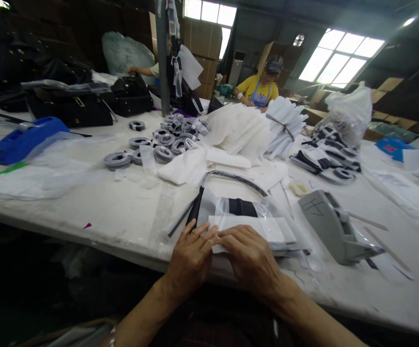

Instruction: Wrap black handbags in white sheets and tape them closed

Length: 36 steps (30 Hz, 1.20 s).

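At the table's front edge lies a black handbag wrapped in thin white sheets, its covered handle arching away from me. My left hand holds the near left edge of the white wrapping sheet, fingers bent over it. Beside it, almost touching, my right hand has its fingers curled onto the same edge. Both thumbs are hidden beneath. To the left of the bag a dark strip lies slanted. A grey tape dispenser stands to its right.
Several grey coiled rolls lie at centre left, near stacked white sheets. A blue tape dispenser and black bags are at left. Behind a metal post, another person works across the table.
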Available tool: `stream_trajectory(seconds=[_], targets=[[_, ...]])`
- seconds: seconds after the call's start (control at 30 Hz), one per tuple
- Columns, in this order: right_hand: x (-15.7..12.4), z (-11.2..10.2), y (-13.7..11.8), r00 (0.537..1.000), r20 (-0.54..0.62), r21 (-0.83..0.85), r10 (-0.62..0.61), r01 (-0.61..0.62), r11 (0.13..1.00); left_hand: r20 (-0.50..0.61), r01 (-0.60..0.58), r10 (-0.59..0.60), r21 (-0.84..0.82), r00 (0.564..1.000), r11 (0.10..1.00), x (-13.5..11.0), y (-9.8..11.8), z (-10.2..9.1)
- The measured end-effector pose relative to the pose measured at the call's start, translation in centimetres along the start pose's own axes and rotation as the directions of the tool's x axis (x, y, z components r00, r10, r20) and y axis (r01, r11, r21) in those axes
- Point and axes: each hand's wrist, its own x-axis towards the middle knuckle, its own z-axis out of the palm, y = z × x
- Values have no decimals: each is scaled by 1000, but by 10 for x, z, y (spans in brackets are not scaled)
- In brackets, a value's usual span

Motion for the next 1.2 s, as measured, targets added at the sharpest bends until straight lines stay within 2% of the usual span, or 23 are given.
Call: stream_trajectory(seconds=[0.1,0.2,0.33,0.57,0.77,0.9,1.03,1.1,1.2], targets=[[7,1,14,980,122,6,159,-161,987,63,127,-123,-62,990,990,5,7,-5],[15,-1,25,936,226,47,270,-287,957,-19,226,-229,-94,973,970,10,9,1],[29,-3,38,896,293,70,334,-368,927,-106,302,-316,-129,943,945,18,9,14],[32,12,59,891,272,130,364,-409,903,-133,336,-343,-74,930,939,25,7,20],[25,21,64,879,237,232,413,-464,855,-97,379,-376,8,921,926,31,6,22],[27,23,65,859,236,235,454,-503,831,-95,354,-347,61,933,933,33,7,18],[28,24,65,848,238,226,474,-523,822,-151,163,-145,119,978,979,30,17,15],[28,24,65,848,231,219,477,-523,823,-116,83,-68,122,991,989,26,24,16],[29,24,64,850,238,182,470,-515,838,-20,71,-69,131,997,989,20,31,18]])
